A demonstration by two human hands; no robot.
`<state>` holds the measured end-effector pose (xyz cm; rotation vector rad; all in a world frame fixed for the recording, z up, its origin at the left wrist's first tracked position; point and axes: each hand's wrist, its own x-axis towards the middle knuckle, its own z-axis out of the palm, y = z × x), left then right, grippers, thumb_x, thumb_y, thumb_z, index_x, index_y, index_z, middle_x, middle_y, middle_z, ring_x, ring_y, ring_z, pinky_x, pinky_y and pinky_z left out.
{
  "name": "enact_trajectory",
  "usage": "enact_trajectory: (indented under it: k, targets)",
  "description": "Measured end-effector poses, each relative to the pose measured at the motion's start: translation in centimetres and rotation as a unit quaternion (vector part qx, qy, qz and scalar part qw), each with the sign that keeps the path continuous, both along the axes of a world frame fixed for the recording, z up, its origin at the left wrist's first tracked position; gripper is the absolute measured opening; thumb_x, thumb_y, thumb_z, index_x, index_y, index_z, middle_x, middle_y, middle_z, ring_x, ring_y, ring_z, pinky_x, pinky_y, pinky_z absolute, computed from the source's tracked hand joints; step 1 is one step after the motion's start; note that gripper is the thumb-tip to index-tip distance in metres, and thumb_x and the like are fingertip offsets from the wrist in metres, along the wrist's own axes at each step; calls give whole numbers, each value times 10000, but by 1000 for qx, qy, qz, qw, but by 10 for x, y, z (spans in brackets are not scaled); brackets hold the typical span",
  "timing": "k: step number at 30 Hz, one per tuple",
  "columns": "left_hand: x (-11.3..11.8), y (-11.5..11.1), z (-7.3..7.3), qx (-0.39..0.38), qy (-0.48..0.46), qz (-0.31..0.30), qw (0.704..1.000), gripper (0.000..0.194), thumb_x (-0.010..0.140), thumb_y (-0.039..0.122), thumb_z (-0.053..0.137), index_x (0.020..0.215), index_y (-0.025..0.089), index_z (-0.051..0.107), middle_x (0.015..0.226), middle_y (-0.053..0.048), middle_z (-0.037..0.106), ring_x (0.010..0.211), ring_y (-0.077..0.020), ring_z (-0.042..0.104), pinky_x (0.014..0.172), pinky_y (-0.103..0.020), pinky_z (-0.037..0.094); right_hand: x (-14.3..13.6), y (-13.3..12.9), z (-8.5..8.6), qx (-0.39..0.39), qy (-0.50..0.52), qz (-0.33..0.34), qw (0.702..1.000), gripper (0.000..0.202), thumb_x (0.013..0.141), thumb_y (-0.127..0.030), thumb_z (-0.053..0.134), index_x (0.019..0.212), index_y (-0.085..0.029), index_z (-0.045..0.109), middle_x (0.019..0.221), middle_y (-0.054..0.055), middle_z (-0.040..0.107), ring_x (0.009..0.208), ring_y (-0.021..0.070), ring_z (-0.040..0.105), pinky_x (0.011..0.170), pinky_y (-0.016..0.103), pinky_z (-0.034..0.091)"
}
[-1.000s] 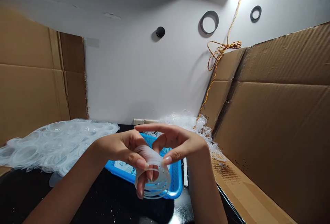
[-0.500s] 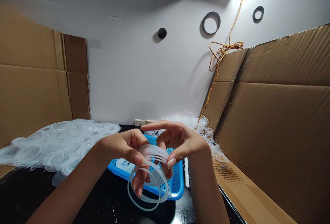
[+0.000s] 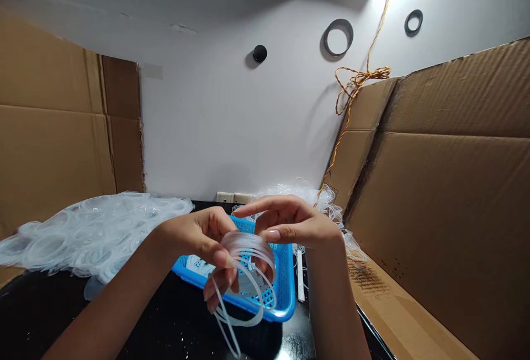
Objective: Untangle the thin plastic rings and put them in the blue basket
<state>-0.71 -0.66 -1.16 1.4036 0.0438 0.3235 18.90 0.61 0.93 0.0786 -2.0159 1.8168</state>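
A bundle of thin, translucent white rings (image 3: 247,244) is gripped between thumb and fingers of my left hand (image 3: 207,244), above a blue basket (image 3: 285,288). Several rings from the bundle hang loose below, and one dangles edge-on. From the right, my right hand (image 3: 296,225) pinches the bundle's upper right edge, its thumb at the rim; some of its fingertips are hidden behind the rings. Other pale rings (image 3: 199,265) lie inside the basket.
A large heap of translucent rings (image 3: 111,233) lies on the left of the black table (image 3: 165,332). More thin rings (image 3: 290,190) are piled behind the basket. A white strip (image 3: 300,276) lies right of it. Cardboard panels (image 3: 455,194) stand on both sides.
My right thumb has moved up from the front of the bundle to its upper edge. One loose ring has swung downward below my left fingers. My left hand has barely moved.
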Motion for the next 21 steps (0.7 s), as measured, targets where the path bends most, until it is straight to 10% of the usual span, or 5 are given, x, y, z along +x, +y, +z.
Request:
enact_trajectory:
  k: [21]
  targets:
    - [-4, 14, -7, -16, 9, -15, 1000, 235, 612, 218, 786, 825, 133, 734, 605, -38, 699, 534, -131, 650, 546, -202, 553, 1, 5, 1, 30, 4, -60, 998, 347, 782, -209, 662, 1117, -133, 617, 694, 5, 634, 606, 71, 570, 591, 182, 472]
